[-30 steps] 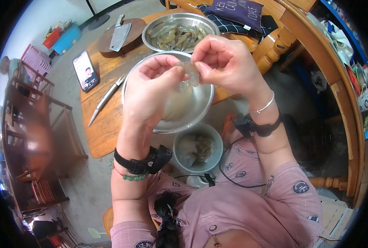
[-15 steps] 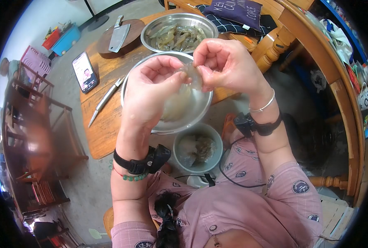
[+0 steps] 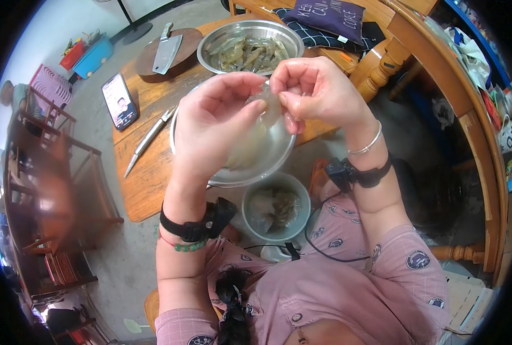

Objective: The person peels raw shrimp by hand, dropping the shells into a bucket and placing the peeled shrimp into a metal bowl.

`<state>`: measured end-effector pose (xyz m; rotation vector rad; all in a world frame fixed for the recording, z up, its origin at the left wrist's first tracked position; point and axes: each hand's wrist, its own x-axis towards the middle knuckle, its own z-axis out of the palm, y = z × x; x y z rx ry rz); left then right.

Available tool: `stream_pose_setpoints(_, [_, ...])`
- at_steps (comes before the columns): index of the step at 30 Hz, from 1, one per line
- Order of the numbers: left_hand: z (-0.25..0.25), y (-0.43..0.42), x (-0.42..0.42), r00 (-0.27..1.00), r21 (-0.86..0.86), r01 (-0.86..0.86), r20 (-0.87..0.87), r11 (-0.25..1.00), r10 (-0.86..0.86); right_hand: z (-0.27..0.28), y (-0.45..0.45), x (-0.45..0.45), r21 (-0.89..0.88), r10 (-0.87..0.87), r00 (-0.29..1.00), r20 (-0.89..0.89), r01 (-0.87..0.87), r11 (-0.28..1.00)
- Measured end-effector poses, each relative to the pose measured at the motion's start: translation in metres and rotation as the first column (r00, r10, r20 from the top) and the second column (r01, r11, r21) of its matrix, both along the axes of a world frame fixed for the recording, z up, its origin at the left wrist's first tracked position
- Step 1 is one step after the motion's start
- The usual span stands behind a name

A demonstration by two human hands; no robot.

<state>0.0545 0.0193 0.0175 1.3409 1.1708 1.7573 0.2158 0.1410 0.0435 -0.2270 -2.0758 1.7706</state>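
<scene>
Between my two hands is a translucent, greyish shrimp (image 3: 272,109), partly covered by my fingers. My left hand (image 3: 213,118) is closed, its thumb and fingertips pinching one side of the shrimp. From the other side, my right hand (image 3: 316,92) pinches it with curled fingers. Both hands are above a steel bowl (image 3: 270,164) holding something pale, blurred from here. Just beyond stands another steel bowl (image 3: 207,41) with many unpeeled grey-green shrimp (image 3: 250,53). Below the near bowl, a grey-green bucket (image 3: 247,210) contains shells and scraps.
On the wooden table (image 3: 138,198) lie a small knife (image 3: 146,144) and a phone (image 3: 118,102) with a lit screen. A cleaver (image 3: 167,53) rests on a round chopping board (image 3: 190,43). A purple cushion (image 3: 328,17) is on the wooden bench at the back.
My left fingers have shifted slightly on the shrimp, the thumb now lying straighter. My right fingers have moved a little on it too. The bowls and tools stay in place.
</scene>
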Motion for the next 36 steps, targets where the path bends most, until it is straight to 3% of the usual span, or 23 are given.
stream_pose_setpoints(1, [0.000, 0.001, -0.002, 1.000, 0.000, 0.000, 0.000, 1.000, 0.000, 0.000, 0.000, 0.000, 0.000, 0.000, 1.000, 0.000, 0.000, 1.000])
stream_pose_setpoints(3, [0.000, 0.002, -0.007, 0.901, 0.155, -0.055, -0.418, 0.986, 0.116, 0.000, 0.001, 0.001, -0.054, 0.008, 1.000, 0.013, -0.008, 0.998])
stream_pose_setpoints(4, [0.002, 0.001, -0.007, 0.901, 0.155, -0.055, -0.418, 0.986, 0.116, 0.000, 0.002, 0.000, -0.054, 0.008, 1.000, 0.013, -0.008, 0.998])
stream_pose_setpoints(6, [0.009, -0.002, -0.007, 0.693, 0.298, -0.102, -0.663, 0.949, 0.282, -0.002, 0.005, -0.001, -0.095, 0.032, 0.999, 0.023, -0.030, 0.995])
stream_pose_setpoints(9, [0.005, 0.001, -0.004, 0.595, 0.401, -0.136, -0.698, 0.906, 0.398, -0.007, 0.005, -0.003, -0.188, 0.088, 0.996, 0.024, -0.082, 0.979])
stream_pose_setpoints(12, [0.006, 0.000, -0.004, 0.582, 0.437, -0.130, -0.693, 0.890, 0.426, -0.007, 0.005, -0.004, -0.282, 0.144, 0.989, 0.008, -0.136, 0.950])
stream_pose_setpoints(19, [0.008, -0.006, -0.006, 0.620, 0.410, -0.151, -0.669, 0.900, 0.409, -0.017, 0.011, -0.009, -0.359, 0.163, 0.985, -0.064, -0.175, 0.917])
stream_pose_setpoints(21, [0.007, -0.009, -0.008, 0.669, 0.323, -0.186, -0.650, 0.928, 0.360, -0.016, 0.012, -0.008, -0.408, 0.152, 0.985, -0.082, -0.172, 0.897])
stream_pose_setpoints(25, [0.008, -0.007, -0.005, 0.644, 0.254, -0.224, -0.687, 0.941, 0.338, -0.019, 0.016, -0.008, -0.368, 0.094, 0.993, -0.077, -0.116, 0.923])
stream_pose_setpoints(28, [0.006, -0.003, 0.000, 0.729, 0.256, -0.221, -0.598, 0.941, 0.333, -0.018, 0.017, -0.009, -0.352, 0.039, 0.995, -0.088, -0.068, 0.934])
stream_pose_setpoints(30, [0.006, -0.002, 0.000, 0.665, 0.312, -0.201, -0.653, 0.928, 0.363, -0.019, 0.018, -0.009, -0.354, 0.061, 0.994, -0.091, -0.089, 0.931])
stream_pose_setpoints(36, [0.001, -0.002, 0.000, 0.663, 0.291, -0.227, -0.653, 0.929, 0.367, -0.020, 0.018, -0.009, -0.342, 0.052, 0.997, -0.055, -0.068, 0.937])
